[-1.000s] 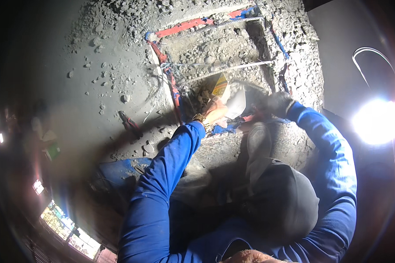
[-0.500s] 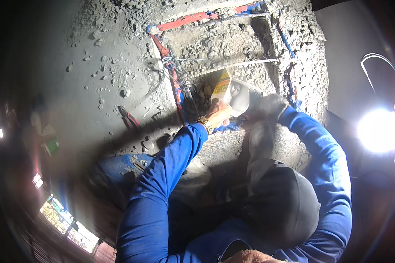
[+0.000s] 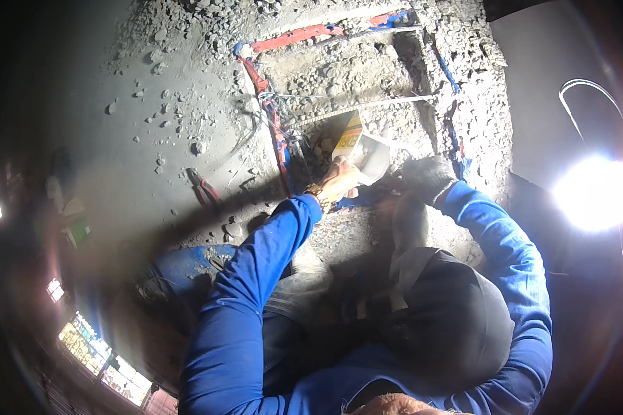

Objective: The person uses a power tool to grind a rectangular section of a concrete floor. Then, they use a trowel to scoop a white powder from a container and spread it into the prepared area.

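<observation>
The left hand [image 3: 340, 180] grips a carton [image 3: 376, 160]; whether the right hand [image 3: 428, 177] holds anything is unclear; rubble [image 3: 342, 75] remains beyond both.

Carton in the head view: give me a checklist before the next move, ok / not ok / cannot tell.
1. Carton gripped: ok, left hand has it by the near side.
2. Both hands gloved: not ok, right hand is gloved, left is bare.
3. Right hand free: cannot tell, its grasp is hidden in shadow.
4. Carton clear of the metal rod: cannot tell, they lie close in this view.
5. Pliers out of the way: ok, lying off to the left, apart from both hands.
6. Lighting: ok, lamp is on at the right.
</observation>
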{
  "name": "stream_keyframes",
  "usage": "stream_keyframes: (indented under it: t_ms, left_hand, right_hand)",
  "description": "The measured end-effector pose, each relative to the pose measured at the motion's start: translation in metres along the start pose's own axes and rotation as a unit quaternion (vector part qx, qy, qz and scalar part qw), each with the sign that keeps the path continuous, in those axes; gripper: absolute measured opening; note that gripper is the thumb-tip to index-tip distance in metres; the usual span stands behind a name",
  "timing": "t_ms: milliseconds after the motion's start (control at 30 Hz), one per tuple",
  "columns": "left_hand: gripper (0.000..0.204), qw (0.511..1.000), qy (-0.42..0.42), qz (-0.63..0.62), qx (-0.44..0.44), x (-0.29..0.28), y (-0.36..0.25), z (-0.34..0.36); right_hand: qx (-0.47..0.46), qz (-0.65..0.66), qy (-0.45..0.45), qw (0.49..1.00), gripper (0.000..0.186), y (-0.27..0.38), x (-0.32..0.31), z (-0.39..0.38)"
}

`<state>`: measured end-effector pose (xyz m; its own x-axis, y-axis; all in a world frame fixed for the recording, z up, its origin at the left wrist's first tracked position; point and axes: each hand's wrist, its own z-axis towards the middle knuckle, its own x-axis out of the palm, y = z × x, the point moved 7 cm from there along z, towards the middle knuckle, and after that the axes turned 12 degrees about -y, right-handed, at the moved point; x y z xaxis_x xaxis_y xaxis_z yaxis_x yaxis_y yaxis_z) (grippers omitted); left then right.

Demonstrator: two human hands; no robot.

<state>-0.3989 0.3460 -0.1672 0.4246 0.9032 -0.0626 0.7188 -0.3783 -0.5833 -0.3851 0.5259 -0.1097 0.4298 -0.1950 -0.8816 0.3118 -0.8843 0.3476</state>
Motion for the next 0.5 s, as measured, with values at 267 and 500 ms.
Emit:
stream_keyframes:
  t_ms: [267, 500]
  left_hand:
    - [0.014, 0.990, 0.058, 0.086, 0.095, -0.053, 0.015, -0.018]
    - [0.016, 0.682, -0.007, 0.514, 0.520, -0.083, 0.031, -0.051]
  right_hand:
    - [0.206, 0.095, -0.028, 0.973, 0.029, -0.013, -0.016, -0.055]
    - [0.356, 0.147, -0.089, 0.918, 0.023, -0.015, -0.001, -0.129]
